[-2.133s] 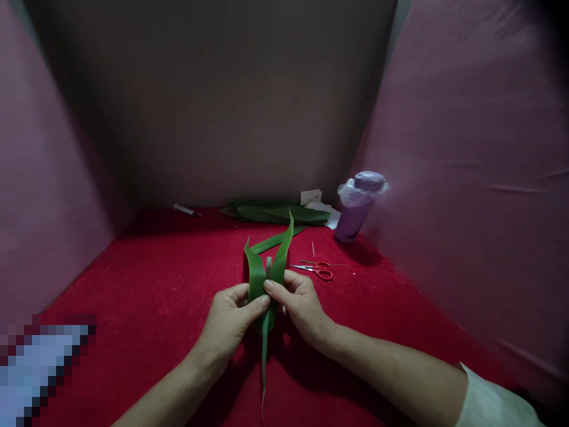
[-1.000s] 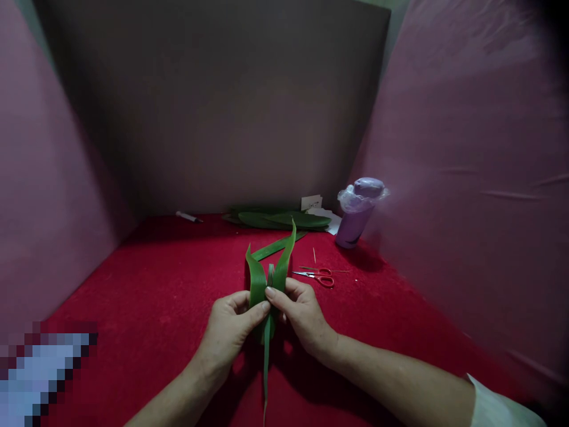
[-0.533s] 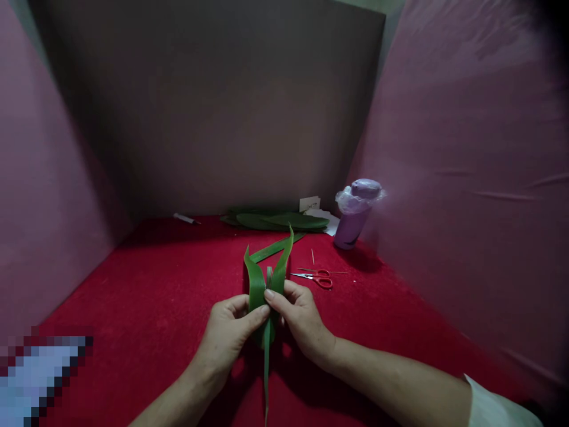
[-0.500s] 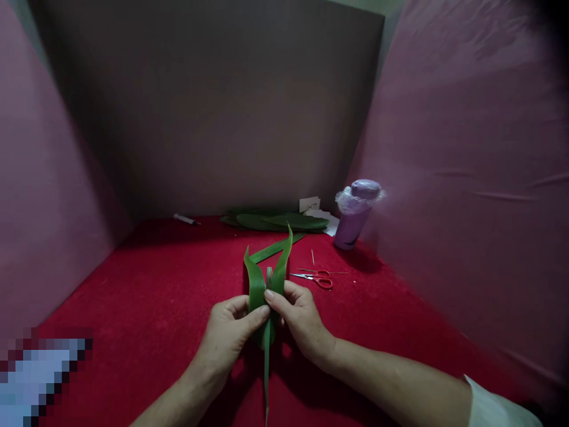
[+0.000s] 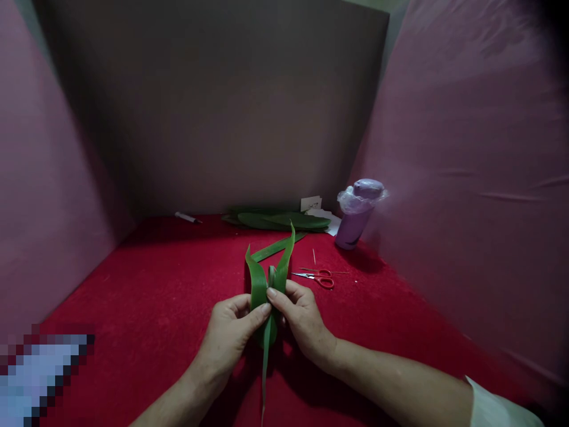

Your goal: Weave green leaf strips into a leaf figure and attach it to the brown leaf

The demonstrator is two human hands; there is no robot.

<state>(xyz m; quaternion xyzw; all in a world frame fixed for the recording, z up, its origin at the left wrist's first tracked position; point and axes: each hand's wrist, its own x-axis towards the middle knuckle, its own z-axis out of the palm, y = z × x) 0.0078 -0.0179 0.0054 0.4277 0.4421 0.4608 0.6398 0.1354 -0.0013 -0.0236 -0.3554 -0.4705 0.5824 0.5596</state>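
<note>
A long green leaf (image 5: 258, 279), folded so that two pointed blades stand up, is held above the red cloth (image 5: 151, 296). My left hand (image 5: 231, 332) pinches it from the left, thumb pressed on the fold. My right hand (image 5: 304, 317) pinches it from the right, thumb meeting the left thumb at the middle. A narrow strip of the leaf hangs down between my wrists. Both hands are closed on the leaf.
Small red-handled scissors (image 5: 320, 277) lie just right of the leaf. A lilac bottle (image 5: 355, 216) wrapped in plastic stands at the back right. More green leaves (image 5: 284, 221) and white paper lie at the back, a pen (image 5: 186, 218) at the back left. Pink walls enclose the sides.
The hands and the leaf stay nearly where they were. The thumbs shift only slightly on the fold, and the view has drifted a little.
</note>
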